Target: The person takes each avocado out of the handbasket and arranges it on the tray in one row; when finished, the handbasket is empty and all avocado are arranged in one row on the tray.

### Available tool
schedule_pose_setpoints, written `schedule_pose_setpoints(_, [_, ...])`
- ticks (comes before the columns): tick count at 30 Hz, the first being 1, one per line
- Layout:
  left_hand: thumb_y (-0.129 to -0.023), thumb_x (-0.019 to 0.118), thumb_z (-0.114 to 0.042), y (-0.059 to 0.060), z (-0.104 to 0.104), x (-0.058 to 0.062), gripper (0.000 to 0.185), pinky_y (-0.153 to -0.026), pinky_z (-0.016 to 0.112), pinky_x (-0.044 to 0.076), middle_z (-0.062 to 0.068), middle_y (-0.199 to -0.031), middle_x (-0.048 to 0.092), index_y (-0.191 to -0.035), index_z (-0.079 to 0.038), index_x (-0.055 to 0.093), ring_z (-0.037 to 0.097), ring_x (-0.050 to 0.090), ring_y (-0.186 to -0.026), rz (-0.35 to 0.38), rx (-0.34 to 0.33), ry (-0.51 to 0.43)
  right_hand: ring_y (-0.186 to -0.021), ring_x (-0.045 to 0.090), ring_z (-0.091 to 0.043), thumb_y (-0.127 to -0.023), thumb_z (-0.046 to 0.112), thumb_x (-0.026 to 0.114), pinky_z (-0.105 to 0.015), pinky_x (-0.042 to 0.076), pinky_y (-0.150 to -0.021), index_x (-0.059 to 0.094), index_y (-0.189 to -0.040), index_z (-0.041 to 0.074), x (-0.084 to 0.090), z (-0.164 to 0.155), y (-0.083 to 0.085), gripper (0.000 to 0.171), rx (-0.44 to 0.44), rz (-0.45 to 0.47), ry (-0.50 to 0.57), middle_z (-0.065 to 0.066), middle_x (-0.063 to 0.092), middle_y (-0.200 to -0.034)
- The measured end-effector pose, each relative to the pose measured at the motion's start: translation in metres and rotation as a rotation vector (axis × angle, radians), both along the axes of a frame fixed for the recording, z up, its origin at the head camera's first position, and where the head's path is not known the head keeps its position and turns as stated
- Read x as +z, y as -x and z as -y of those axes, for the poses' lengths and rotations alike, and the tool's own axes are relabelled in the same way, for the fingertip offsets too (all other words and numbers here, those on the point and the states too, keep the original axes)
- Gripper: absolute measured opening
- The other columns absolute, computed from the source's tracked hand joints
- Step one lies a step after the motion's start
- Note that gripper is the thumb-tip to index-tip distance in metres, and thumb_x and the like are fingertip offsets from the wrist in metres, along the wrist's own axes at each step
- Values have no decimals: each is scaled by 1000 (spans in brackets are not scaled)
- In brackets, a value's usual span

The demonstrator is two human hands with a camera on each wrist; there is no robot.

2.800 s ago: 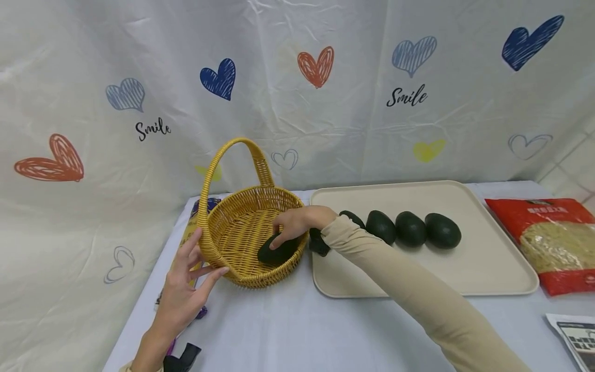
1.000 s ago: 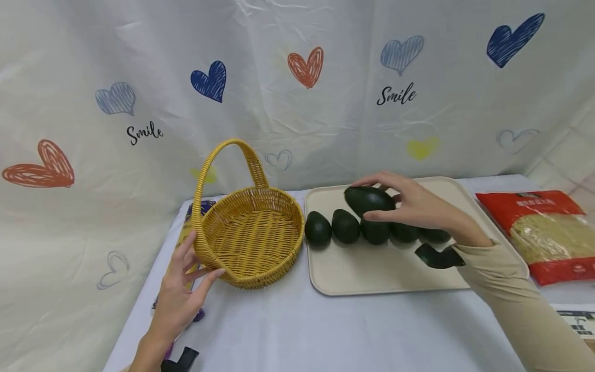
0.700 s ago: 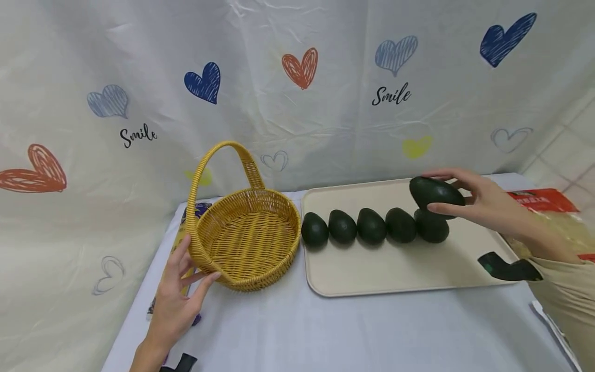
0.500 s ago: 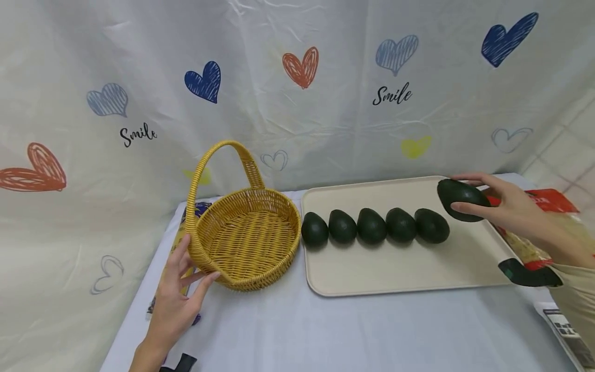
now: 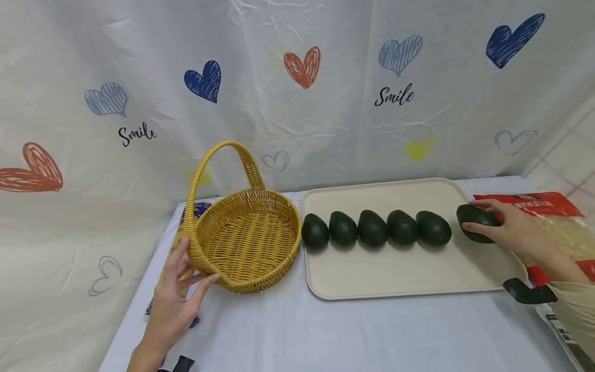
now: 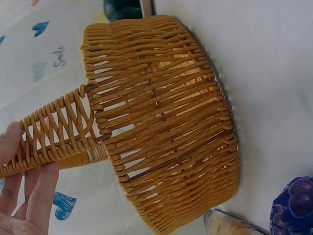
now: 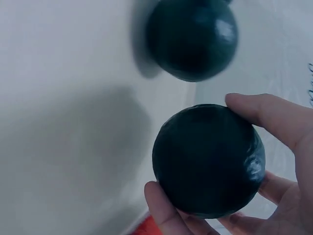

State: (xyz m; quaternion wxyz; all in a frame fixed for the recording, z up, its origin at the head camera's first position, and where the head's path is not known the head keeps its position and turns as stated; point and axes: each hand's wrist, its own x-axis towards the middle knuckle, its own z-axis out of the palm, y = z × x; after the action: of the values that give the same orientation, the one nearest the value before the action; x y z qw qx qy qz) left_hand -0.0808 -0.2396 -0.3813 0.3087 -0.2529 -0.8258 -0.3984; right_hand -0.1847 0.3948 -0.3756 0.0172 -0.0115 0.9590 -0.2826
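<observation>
At the tray's right end, my right hand (image 5: pixel 520 230) holds a dark green avocado (image 5: pixel 476 223) low over the surface. In the right wrist view, thumb and fingers curl round this avocado's (image 7: pixel 208 161) sides, its rounded end facing the camera. Left of it, several more avocados lie in a row on the beige tray (image 5: pixel 395 271), the nearest one (image 5: pixel 433 228) a short gap away. My left hand (image 5: pixel 173 305) grips the yellow wicker basket (image 5: pixel 267 276) by the lower part of its handle (image 6: pixel 54 129). No avocado shows inside the basket.
A red bag with pale yellow contents (image 5: pixel 553 204) lies right of the tray, partly behind the right forearm. A printed sheet or packet (image 5: pixel 562 328) is near the right edge. Behind the left hand are a yellow-and-blue package (image 5: pixel 178 235) and a purple printed item (image 6: pixel 298 203). A heart-patterned curtain hangs behind.
My right hand has lifted the avocado out of the basket, carried it rightward over the row and lowered it at the tray's right end. The left hand keeps its grip on the basket.
</observation>
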Motion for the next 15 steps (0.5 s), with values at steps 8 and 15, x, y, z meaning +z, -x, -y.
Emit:
schedule_pose_setpoints(8, [-80, 83, 10, -1, 0, 0, 96, -86, 12, 58, 16, -135, 54, -160, 5, 30, -3, 60, -115, 4, 13, 4, -117, 42, -62, -101, 41, 70, -77, 44, -86, 36, -152, -9, -15, 1, 5, 79, 15, 50, 25, -49, 39, -137])
schedule_pose_setpoints(15, [-57, 82, 36, -2, -3, 3, 120, -85, 10, 57, 24, -129, 56, -160, 5, 30, -6, 59, -112, 4, 47, 20, -116, 48, -59, -106, 36, 62, -62, 54, -83, 38, -150, -13, -14, 2, 7, 70, 75, 67, 30, -47, 44, -137])
